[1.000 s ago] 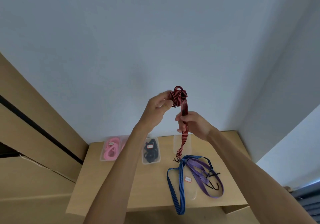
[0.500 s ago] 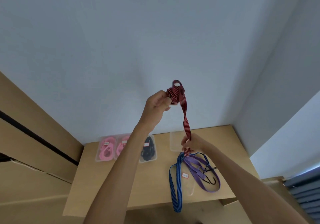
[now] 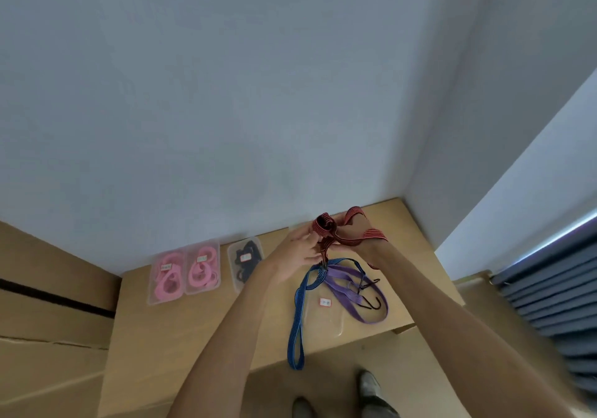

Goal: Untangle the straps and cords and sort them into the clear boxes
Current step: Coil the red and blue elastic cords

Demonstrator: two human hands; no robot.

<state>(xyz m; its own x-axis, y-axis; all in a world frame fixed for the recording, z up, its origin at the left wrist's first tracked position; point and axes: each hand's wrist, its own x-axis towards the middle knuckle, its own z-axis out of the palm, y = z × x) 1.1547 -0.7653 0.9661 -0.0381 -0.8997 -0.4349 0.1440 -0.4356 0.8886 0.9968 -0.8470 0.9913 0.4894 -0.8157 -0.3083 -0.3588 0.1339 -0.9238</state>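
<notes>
Both hands raised above far edge of light wooden table (image 3: 181, 330), close together. Left hand (image 3: 298, 249) pinches coiled end of red-and-black striped elastic strap (image 3: 326, 228); right hand (image 3: 361, 240) grips the same strap, which loops over its wrist. Blue striped strap (image 3: 297, 320) and purple flat strap (image 3: 349, 301) lie tangled below, at 6 o'clock of the hands. Clear plastic boxes with pink cords (image 3: 184, 272) at 9 o'clock.

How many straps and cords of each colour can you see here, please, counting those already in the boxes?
Pink: 2 boxfuls
Black: 1 boxful
Red-striped: 1, in both hands
Blue: 1
Purple: 1
Total: 6 lots
</notes>
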